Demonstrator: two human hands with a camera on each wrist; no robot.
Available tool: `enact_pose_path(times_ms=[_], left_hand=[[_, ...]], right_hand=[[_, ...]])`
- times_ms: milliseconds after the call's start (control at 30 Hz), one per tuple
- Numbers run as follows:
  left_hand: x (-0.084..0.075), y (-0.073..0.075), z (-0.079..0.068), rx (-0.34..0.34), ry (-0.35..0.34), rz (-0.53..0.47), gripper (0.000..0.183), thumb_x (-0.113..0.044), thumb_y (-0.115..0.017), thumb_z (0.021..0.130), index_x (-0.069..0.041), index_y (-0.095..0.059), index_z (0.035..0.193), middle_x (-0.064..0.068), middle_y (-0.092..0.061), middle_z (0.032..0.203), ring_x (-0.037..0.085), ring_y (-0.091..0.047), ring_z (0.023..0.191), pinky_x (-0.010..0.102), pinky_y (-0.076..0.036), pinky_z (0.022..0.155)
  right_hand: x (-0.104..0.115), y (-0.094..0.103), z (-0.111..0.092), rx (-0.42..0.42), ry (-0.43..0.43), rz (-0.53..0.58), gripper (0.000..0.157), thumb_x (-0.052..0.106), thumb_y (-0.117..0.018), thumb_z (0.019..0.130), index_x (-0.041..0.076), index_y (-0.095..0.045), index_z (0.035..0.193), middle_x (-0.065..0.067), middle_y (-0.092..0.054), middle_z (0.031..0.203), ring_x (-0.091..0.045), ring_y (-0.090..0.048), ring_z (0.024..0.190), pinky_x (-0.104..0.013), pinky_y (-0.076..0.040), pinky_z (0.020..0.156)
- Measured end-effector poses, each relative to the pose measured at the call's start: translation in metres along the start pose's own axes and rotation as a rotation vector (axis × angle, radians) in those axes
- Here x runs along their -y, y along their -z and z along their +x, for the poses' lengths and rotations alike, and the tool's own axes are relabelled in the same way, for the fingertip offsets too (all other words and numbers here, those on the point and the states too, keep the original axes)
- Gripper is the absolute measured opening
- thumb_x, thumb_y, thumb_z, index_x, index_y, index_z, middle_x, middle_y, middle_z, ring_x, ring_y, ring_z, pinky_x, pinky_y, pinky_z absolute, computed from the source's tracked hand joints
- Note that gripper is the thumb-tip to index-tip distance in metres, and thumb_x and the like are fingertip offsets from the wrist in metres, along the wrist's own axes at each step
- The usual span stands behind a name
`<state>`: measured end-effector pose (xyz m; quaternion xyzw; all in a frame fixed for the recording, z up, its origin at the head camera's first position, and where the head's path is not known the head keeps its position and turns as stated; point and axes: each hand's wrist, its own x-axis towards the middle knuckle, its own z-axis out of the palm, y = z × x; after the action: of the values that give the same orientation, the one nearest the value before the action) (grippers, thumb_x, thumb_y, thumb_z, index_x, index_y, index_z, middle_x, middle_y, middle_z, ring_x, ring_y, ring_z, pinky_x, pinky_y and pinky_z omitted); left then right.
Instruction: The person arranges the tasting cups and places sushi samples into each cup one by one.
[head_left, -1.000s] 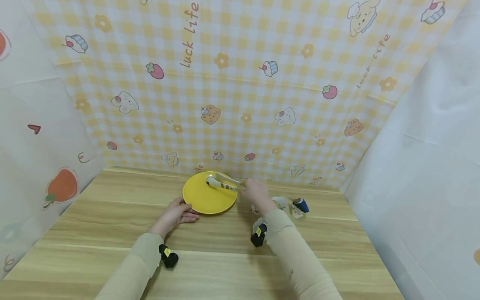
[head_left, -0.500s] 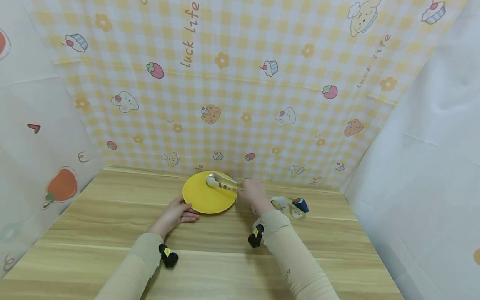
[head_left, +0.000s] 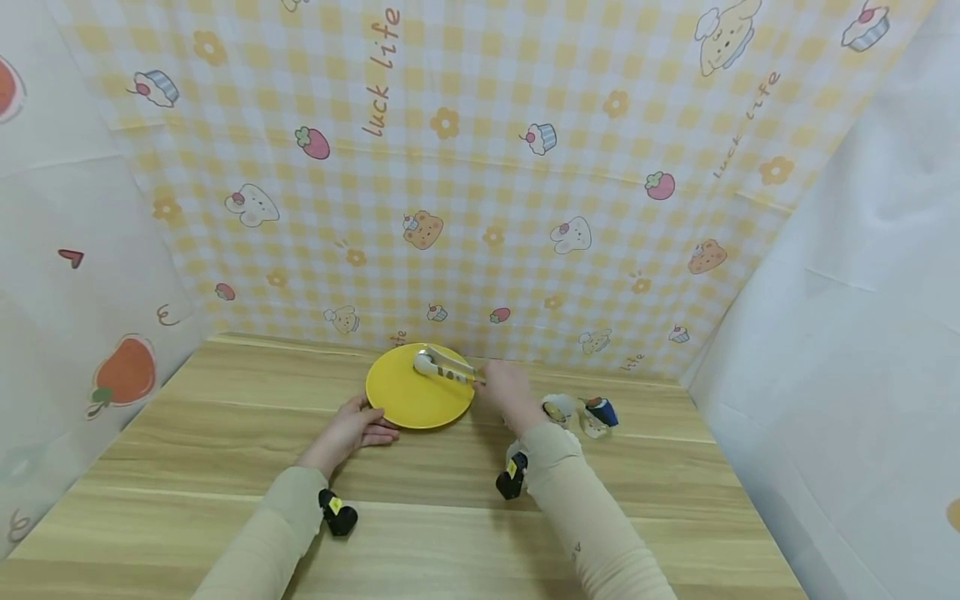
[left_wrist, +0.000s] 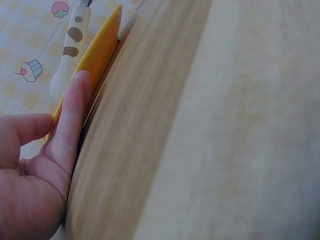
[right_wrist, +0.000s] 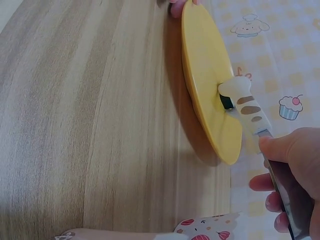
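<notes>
My left hand (head_left: 352, 432) pinches the near left rim of a round yellow plate (head_left: 408, 404), thumb at the edge and fingers beneath it. The left wrist view shows the left hand (left_wrist: 55, 155) along the plate (left_wrist: 102, 45). My right hand (head_left: 510, 392) grips metal tongs with white, brown-spotted paw-shaped ends (head_left: 447, 372), which reach over the plate. In the right wrist view, thumb and fingers of the right hand (right_wrist: 295, 165) hold the tongs' metal handle (right_wrist: 290, 200). A small dark green piece (right_wrist: 226, 102) shows at the paw end, low over the plate; the tongs partly hide it.
Right of the right wrist stand a small pale holder (head_left: 558, 407) with a yellowish piece in it and another holder (head_left: 596, 425) with a dark blue item. A white fruit-printed edge (right_wrist: 210, 227) shows below. A checked cloth (head_left: 465, 267) rises behind the wooden table (head_left: 420, 517).
My right hand has shifted slightly left with the tongs, whose paw end stays over the plate. My left hand and the plate have kept their place.
</notes>
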<state>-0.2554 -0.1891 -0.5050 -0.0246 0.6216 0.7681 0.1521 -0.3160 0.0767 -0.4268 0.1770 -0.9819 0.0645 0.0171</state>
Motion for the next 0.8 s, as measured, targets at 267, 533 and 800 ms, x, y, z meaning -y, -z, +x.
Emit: enact_pose_path(times_ms=[267,533,800], left_hand=[[0.001,0.0011,0.001,0.005,-0.002,-0.002,0.056,-0.002,-0.035,0.103,0.009,-0.003,0.148,0.019,-0.066,0.088,0.026,-0.069,0.077,0.037,-0.059,0.072],[0.0022,0.001,0.0017,0.006,0.005,-0.01,0.055,-0.002,-0.035,0.103,0.009,-0.004,0.147,0.018,-0.066,0.086,0.026,-0.069,0.076,0.037,-0.059,0.071],[0.0015,0.001,0.0015,0.001,0.01,-0.008,0.055,-0.002,-0.035,0.103,0.008,-0.005,0.148,0.019,-0.065,0.088,0.027,-0.069,0.077,0.037,-0.059,0.072]], right_hand=[[-0.0011,-0.0021,0.0015,0.003,-0.009,-0.011,0.017,0.027,-0.064,0.093,0.016,-0.069,0.081,0.0,-0.065,0.079,-0.017,-0.06,0.073,-0.035,-0.051,0.062],[-0.0018,-0.0022,0.0018,0.004,-0.015,-0.016,0.016,0.028,-0.065,0.093,0.016,-0.07,0.083,0.001,-0.065,0.079,-0.015,-0.057,0.068,-0.034,-0.049,0.059],[-0.0026,-0.0006,-0.0023,-0.008,-0.001,-0.017,0.015,0.029,-0.066,0.092,0.017,-0.073,0.088,0.002,-0.065,0.078,-0.013,-0.054,0.063,-0.031,-0.048,0.055]])
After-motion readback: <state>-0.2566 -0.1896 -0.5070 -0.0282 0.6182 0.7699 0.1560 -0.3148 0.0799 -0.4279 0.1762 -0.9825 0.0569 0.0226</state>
